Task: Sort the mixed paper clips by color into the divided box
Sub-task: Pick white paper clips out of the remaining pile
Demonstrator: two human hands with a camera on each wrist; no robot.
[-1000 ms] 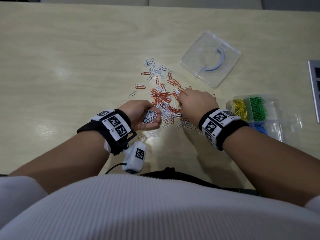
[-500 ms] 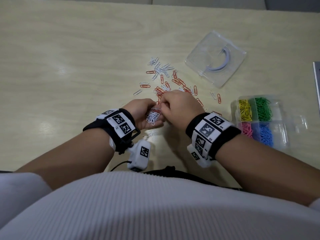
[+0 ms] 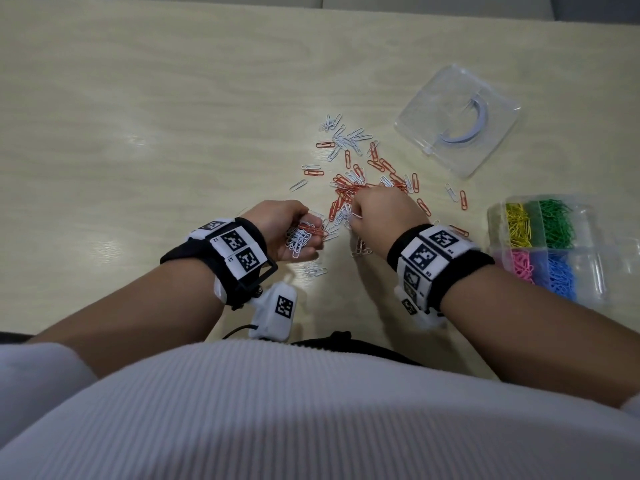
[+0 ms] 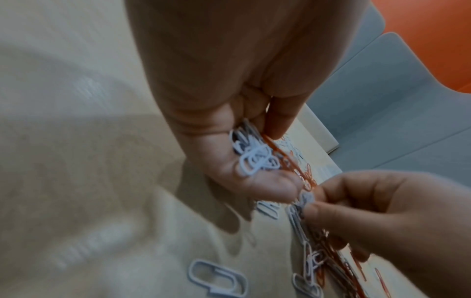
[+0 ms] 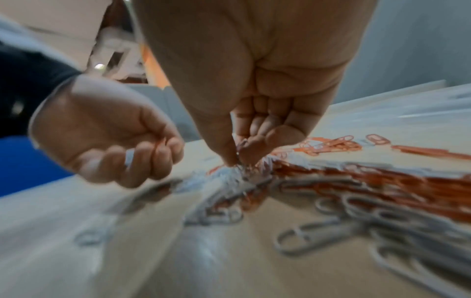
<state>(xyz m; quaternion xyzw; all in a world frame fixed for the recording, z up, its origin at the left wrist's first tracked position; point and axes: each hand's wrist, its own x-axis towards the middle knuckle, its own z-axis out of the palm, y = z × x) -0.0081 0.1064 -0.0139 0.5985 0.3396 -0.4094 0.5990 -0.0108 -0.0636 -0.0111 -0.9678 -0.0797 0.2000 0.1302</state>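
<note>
A loose pile of white and orange paper clips (image 3: 360, 174) lies on the table's middle. My left hand (image 3: 287, 233) is cupped, palm up, holding a bunch of white clips (image 3: 299, 239) with an orange one among them; the same bunch (image 4: 254, 159) shows in the left wrist view. My right hand (image 3: 377, 220) reaches down into the near edge of the pile and pinches a white clip (image 4: 305, 198) between thumb and forefinger (image 5: 231, 159). The clear divided box (image 3: 595, 237) at the right holds yellow, green, pink and blue clips in separate compartments.
The box's clear lid (image 3: 457, 119) lies flat beyond the pile, at the back right. A single white clip (image 3: 317, 271) lies near the table's front edge, close to my left wrist. The table's far edge runs along the top.
My right hand has moved from my left palm, right and forward, back onto the pile. My left hand stays put with its bunch of clips.
</note>
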